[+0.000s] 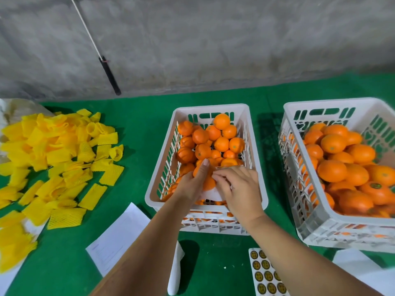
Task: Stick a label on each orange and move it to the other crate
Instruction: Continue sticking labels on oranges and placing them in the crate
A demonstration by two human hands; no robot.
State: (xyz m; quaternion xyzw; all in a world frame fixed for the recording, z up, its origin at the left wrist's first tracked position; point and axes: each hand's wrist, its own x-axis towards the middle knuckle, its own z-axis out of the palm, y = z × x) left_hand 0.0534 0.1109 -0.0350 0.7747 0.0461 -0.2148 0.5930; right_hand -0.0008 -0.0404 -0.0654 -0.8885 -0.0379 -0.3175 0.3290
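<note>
item: label sheet (266,274), nearest us at the lower edge, lying flat on the green table cover (136,107); we count rows of round yellow-and-black stickers, partly hidden under our right forearm.

item: white paper sheets (119,233), flat on the cover just left of our left forearm; another white piece (354,261) lies at lower right, before the right crate.

item: left hand (193,181), reaching into the near end of the middle crate (210,110); we see it wrapped round an orange (208,182), one finger stretched forward over the fruit.

item: right hand (239,189), just beside the left and touching it; its fingers are curled down over the same orange and over a white sheet (210,194) beneath. we cannot tell what the fingertips pinch, since they are hidden.

item: middle crate, white slatted plastic, partly filled with loose oranges (221,144) heaped toward its far end.

item: right crate (320,107), same make, well apart from the middle one, fuller with oranges (333,169); at least one near fruit carries a round dark label (375,185).

item: yellow foam net sleeves (57,157), a loose spread pile at far left on the cover.

item: grey concrete wall (235,39) behind the table; a black rod (110,76) hangs against it on a white cord (84,26).
</note>
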